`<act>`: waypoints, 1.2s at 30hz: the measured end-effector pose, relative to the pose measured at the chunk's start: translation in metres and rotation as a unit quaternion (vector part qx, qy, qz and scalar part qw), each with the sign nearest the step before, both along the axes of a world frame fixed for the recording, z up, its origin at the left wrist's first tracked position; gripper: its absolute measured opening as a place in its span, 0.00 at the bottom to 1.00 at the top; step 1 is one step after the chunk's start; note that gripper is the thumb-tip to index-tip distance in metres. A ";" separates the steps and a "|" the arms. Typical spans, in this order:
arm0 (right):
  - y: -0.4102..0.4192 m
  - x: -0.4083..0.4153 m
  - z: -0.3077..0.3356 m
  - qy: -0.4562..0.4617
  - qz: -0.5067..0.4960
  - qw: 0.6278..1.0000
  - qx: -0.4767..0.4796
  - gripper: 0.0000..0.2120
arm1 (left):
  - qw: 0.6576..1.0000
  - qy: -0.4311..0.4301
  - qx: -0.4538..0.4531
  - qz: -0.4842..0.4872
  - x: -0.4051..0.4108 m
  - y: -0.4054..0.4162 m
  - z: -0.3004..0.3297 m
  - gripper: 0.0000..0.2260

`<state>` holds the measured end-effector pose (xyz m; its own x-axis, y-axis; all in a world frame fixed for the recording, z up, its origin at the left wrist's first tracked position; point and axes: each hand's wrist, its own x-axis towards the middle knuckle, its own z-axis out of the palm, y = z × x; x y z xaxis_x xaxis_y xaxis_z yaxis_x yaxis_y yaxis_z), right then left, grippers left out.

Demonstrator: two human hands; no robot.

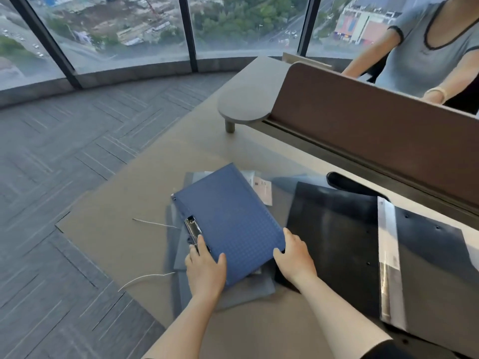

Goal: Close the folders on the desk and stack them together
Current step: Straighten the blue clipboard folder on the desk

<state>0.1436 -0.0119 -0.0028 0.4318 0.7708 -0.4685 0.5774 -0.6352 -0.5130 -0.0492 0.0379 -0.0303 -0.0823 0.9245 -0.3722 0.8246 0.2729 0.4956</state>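
Observation:
A blue folder [228, 218] lies closed and slanted on top of grey folders [248, 288] near the desk's front. A metal clip [193, 230] shows at its left edge. My left hand [206, 270] grips the blue folder's near left corner, thumb on the cover. My right hand [295, 257] holds its near right corner. To the right a black folder [337, 237] lies open flat, with a shiny metal spine strip [388, 260] down its middle.
Papers [263, 187] stick out behind the blue folder. Two thin white strings [153, 224] lie on the beige desk [116, 224]. A brown divider panel [363, 117] runs along the right; another person [427, 53] stands behind it. A small grey shelf [246, 99] sits at the back.

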 end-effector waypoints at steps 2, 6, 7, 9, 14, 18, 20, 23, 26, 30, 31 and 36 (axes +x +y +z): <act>0.005 -0.001 -0.002 -0.011 -0.016 1.000 0.006 0.30 | 1.000 -0.018 -0.003 0.025 -0.001 0.006 0.002 0.34; 0.010 -0.002 -0.008 -0.019 -0.040 0.999 0.000 0.25 | 0.992 -0.071 -0.008 0.105 -0.001 0.018 0.005 0.31; 0.009 -0.002 -0.009 -0.023 -0.040 0.999 0.000 0.22 | 0.988 -0.083 -0.007 0.131 -0.002 0.021 0.006 0.29; 0.005 -0.001 -0.010 -0.023 -0.045 0.999 -0.001 0.14 | 0.977 -0.112 -0.011 0.181 -0.006 0.027 0.008 0.27; -0.016 0.008 -0.012 0.039 -0.087 0.995 0.023 0.17 | 0.954 -0.166 -0.093 0.230 -0.019 0.035 -0.001 0.26; -0.041 0.016 0.001 0.076 -0.088 0.992 0.051 0.17 | 0.960 -0.171 -0.074 0.208 -0.013 0.020 0.000 0.18; -0.057 0.021 0.001 0.088 -0.093 0.990 0.053 0.17 | 0.960 -0.191 -0.039 0.202 -0.007 0.006 0.002 0.16; -0.087 0.031 0.000 0.088 -0.104 0.990 0.043 0.17 | 0.960 -0.218 -0.018 0.177 0.006 -0.016 0.008 0.14; -0.116 0.040 -0.001 0.076 -0.100 0.992 0.029 0.17 | 0.964 -0.228 -0.012 0.138 0.017 -0.032 0.014 0.12; -0.148 0.047 -0.004 0.054 -0.093 0.994 -0.006 0.20 | 0.972 -0.219 -0.010 0.089 0.027 -0.049 0.017 0.11; -0.156 0.047 -0.005 0.050 -0.092 0.994 -0.014 0.21 | 0.974 -0.214 -0.011 0.078 0.029 -0.054 0.017 0.11; -0.190 0.046 -0.016 0.047 -0.082 0.993 -0.078 0.23 | 0.984 -0.173 -0.019 0.026 0.032 -0.076 0.014 0.12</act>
